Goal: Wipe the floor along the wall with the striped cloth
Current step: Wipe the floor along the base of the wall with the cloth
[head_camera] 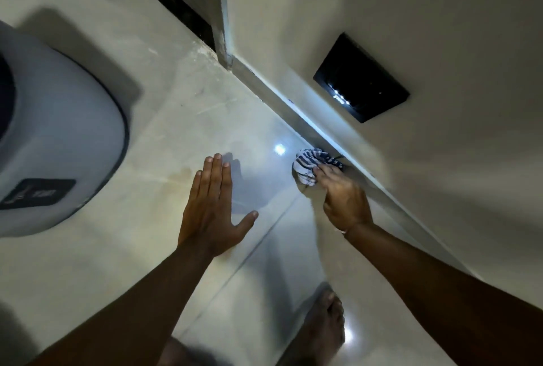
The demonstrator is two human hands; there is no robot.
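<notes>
A bunched blue-and-white striped cloth (308, 164) lies on the glossy pale tile floor (164, 142), right against the skirting (329, 130) at the foot of the wall (440, 27). My right hand (342, 196) grips the cloth from the near side, and its fingers cover part of the fabric. To the left, my left hand (213, 209) is flat with fingers straight and thumb spread, palm down on or just over the floor, holding nothing.
A large white rounded appliance (58, 142) with a dark label stands on the floor at the left. A black switch plate (361, 79) is set low in the wall. A dark doorway gap (176, 1) lies beyond the wall corner. My bare foot (323, 327) rests at the bottom.
</notes>
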